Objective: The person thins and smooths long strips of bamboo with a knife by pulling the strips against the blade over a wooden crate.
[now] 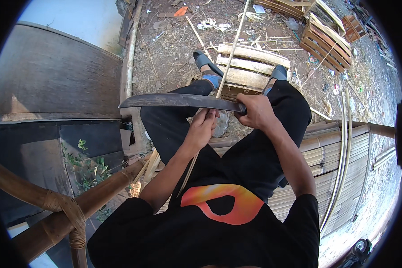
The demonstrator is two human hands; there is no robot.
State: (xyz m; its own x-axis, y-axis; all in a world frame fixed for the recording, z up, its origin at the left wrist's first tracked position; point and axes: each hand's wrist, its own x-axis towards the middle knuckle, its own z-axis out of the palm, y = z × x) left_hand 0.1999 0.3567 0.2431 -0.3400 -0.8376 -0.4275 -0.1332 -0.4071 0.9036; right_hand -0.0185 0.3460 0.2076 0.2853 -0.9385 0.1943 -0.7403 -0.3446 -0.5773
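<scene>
My right hand [257,111] is wrapped round the handle of a machete [174,101]. Its long dark blade points left and lies roughly level across the front of my knees. My left hand [202,128] is closed on a thin bamboo strip [232,49], just below the blade. The strip runs from the far edge of the view, passes under the blade and comes out below my left hand beside my lap. Blade and strip cross close to my left fingers; whether they touch I cannot tell.
My sandalled feet rest at a slatted wooden crate [254,65]. More crates [324,44] stand far right on littered ground. I sit on a bamboo-slat bench [330,174] with long strips [344,156] lying over it. A bamboo pole frame [44,232] and a wooden panel [53,71] are left.
</scene>
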